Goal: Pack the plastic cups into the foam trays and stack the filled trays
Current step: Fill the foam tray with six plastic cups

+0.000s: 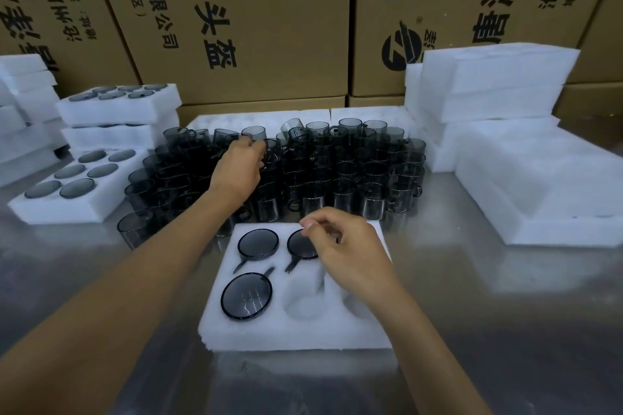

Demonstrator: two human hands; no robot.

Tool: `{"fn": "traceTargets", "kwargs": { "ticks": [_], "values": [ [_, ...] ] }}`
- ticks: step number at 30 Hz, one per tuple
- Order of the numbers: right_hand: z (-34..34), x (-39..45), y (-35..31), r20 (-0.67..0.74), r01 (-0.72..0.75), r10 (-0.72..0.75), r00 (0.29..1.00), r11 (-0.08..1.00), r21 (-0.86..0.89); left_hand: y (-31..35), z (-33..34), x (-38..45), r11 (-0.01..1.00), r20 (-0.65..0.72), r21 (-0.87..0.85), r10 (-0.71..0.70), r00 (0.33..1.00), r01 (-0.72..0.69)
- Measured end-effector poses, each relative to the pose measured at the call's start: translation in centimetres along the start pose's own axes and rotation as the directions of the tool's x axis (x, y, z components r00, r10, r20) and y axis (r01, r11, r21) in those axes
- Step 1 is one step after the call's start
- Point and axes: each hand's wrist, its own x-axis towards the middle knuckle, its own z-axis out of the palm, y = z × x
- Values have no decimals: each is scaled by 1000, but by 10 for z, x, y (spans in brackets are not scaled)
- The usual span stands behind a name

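Cups: smoky grey, see-through plastic with small handles, massed upright (337,172) on the steel table (505,330) just beyond my tray.
Tray: white foam tray (303,330) right in front of me, six round wells; three cups seated (two in the far row, one (246,295) near left), their handles lying in the slots.
Left hand: my left hand (241,165) curls round a cup (271,150) in the pile.
Right hand: my right hand (344,253) hovers over the tray's far right, fingers bent, thumb and forefinger together; whether they pinch anything, I cannot tell.
Filled trays: stacked at left (118,108).
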Motion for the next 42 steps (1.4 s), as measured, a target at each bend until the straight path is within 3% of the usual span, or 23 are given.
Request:
{"fn": "traceTargets", "kwargs": {
  "ticks": [5, 9, 13, 18, 22, 29, 32, 38, 42],
  "values": [
    [1, -1, -1, -1, 5, -5, 1000, 1000, -8, -10, -1, -2, 999, 61, -6, 33, 998, -32],
    [2, -1, -1, -7, 8, -8, 1000, 1000, -15, -7, 1, 9, 987, 192, 153, 8, 981, -38],
    [1, -1, -1, 3, 18, -18, 1000, 1000, -23, -6, 7, 16, 974, 183, 224, 2, 983, -44],
    [1, 0, 0, 8, 11, -10, 1000, 1000, -23, -3, 1, 7, 1000, 71, -7, 18, 997, -17],
    [1, 0, 0, -5, 13, -13, 1000, 1000, -8, 1, -17, -17, 973, -86, -169, 146, 986, -159],
    [-3, 4, -4, -225, 53, 1, 974, 971, 233, 47, -39, -100, 829, -287, -466, 190, 939, -310],
    [-9, 3, -7, -188, 7, 55, 981, 949, 316, 64, -46, -123, 770, -255, -572, 160, 954, -282],
    [-18, -2, -16, -106, 1, 38, 994, 936, 351, 66, -67, -138, 746, -222, -622, 124, 967, -239],
    [-23, -4, -19, -71, 8, 15, 997, 948, 317, 60, -82, -145, 666, -5, -736, 168, 986, -117]
  ]
}}
